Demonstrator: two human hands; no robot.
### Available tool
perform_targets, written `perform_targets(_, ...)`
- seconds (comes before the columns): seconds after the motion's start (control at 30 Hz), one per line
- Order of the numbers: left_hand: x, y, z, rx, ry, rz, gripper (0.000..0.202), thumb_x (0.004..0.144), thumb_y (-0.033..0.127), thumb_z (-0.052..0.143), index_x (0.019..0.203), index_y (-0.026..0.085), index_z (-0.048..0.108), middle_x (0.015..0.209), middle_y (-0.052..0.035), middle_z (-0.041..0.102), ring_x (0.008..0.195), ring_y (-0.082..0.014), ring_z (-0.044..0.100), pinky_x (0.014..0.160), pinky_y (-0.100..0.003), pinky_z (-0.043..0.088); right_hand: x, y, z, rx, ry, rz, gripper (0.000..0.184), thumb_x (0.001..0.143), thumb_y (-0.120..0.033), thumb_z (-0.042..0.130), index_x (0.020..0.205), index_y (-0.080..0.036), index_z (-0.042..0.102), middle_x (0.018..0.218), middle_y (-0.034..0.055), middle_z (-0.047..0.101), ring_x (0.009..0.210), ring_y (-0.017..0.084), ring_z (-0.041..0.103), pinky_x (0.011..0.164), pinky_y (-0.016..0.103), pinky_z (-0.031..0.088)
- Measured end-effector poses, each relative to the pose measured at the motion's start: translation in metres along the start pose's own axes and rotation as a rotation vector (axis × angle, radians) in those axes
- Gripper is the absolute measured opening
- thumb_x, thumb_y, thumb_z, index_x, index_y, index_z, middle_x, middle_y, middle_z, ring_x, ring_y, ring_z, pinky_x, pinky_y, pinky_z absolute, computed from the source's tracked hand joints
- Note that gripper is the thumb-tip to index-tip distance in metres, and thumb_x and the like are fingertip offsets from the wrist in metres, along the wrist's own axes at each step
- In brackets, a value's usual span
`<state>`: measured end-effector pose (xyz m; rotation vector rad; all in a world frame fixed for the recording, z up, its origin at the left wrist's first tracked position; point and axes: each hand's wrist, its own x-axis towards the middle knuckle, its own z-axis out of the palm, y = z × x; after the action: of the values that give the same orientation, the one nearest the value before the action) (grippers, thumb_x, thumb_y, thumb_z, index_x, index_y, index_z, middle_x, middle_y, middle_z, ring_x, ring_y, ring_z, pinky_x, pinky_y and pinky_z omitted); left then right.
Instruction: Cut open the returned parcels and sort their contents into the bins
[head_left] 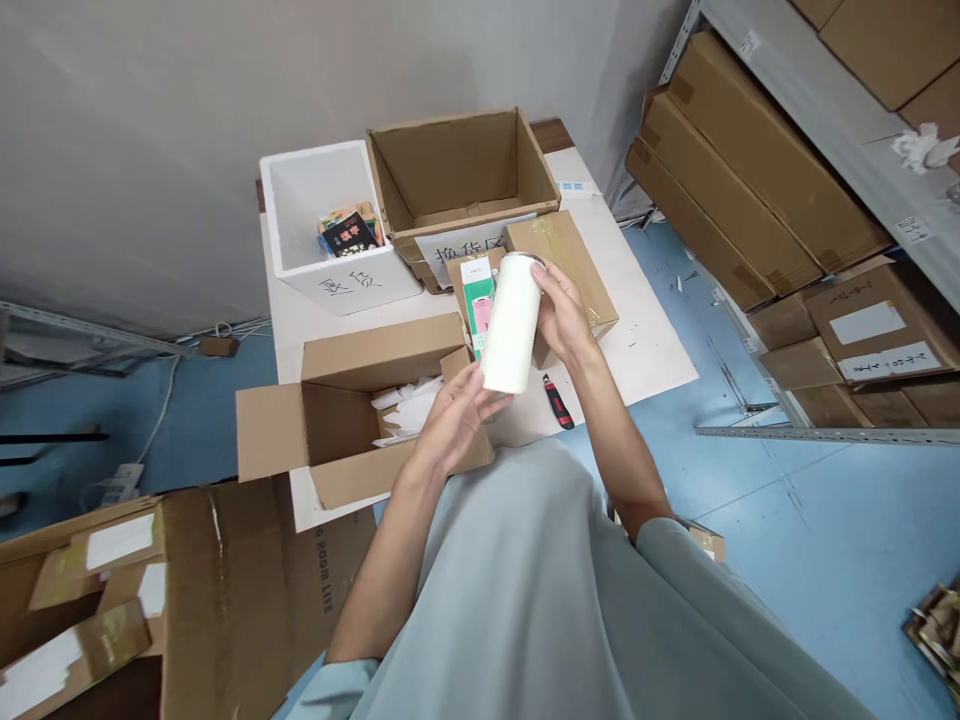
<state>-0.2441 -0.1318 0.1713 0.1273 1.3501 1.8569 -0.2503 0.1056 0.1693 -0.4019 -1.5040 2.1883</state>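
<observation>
My left hand (459,412) pinches the bottle (511,325) low; my right hand (562,312) grips its top. A knife (558,403) lies on the worktop (637,352).

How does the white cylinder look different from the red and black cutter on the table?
The white cylinder is held up, left hand at its lower end and right hand near its top; the cutter lies on the table. The cylinder is thick and mostly white, the cutter slim and red-black. Both are longer than wide.
</observation>
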Motion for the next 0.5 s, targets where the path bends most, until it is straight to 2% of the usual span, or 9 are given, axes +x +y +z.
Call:
perform_targets(0.1,0.0,0.0,0.0,-0.183,-0.122,-0.135,0.064,0.089,0.067,0.097,0.131,0.02,0.082,0.139,-0.0156,0.084,0.135,-0.0379,0.079,0.12,-0.056,0.063,-0.003,0.0,0.007,0.211,-0.011,0.131,0.07,0.088,-0.086,0.082,0.131,-0.03,0.076,0.121,0.0058,0.087,0.127,0.032,0.079,0.105,0.046,0.071)
perform_targets(0.2,0.0,-0.003,0.005,-0.242,-0.174,-0.16,0.058,0.092,0.059,0.097,0.133,0.021,0.081,0.137,-0.0142,0.085,0.136,-0.0373,0.079,0.123,-0.057,0.061,-0.007,0.003,0.013,0.361,-0.065,0.275,0.068,0.094,-0.083,0.077,0.133,-0.028,0.076,0.11,0.0065,0.088,0.118,0.034,0.083,0.095,0.047,0.074)
perform_targets(0.3,0.0,-0.004,0.008,-0.235,-0.189,-0.159,0.054,0.094,0.052,0.097,0.135,0.022,0.08,0.137,-0.0129,0.085,0.137,-0.0368,0.079,0.126,-0.059,0.059,-0.009,0.008,0.013,0.442,-0.088,0.346,0.066,0.096,-0.08,0.075,0.135,-0.028,0.075,0.106,0.0063,0.088,0.113,0.034,0.085,0.09,0.047,0.075)
perform_targets(0.4,0.003,-0.003,0.009,-0.187,-0.164,-0.155,0.062,0.09,0.054,0.102,0.137,0.023,0.079,0.136,-0.012,0.085,0.135,-0.0351,0.08,0.126,-0.06,0.059,-0.008,0.015,0.007,0.437,-0.052,0.334,0.066,0.094,-0.081,0.077,0.134,-0.029,0.076,0.106,0.0056,0.089,0.114,0.033,0.084,0.093,0.048,0.074)
perform_targets(0.5,0.01,-0.002,0.011,-0.089,-0.128,-0.137,0.067,0.085,0.057,0.104,0.137,0.023,0.08,0.14,-0.013,0.083,0.13,-0.0345,0.081,0.122,-0.059,0.063,-0.003,0.02,-0.004,0.286,-0.005,0.215,0.07,0.083,-0.082,0.087,0.128,-0.03,0.076,0.116,0.0062,0.089,0.122,0.033,0.082,0.102,0.048,0.072)
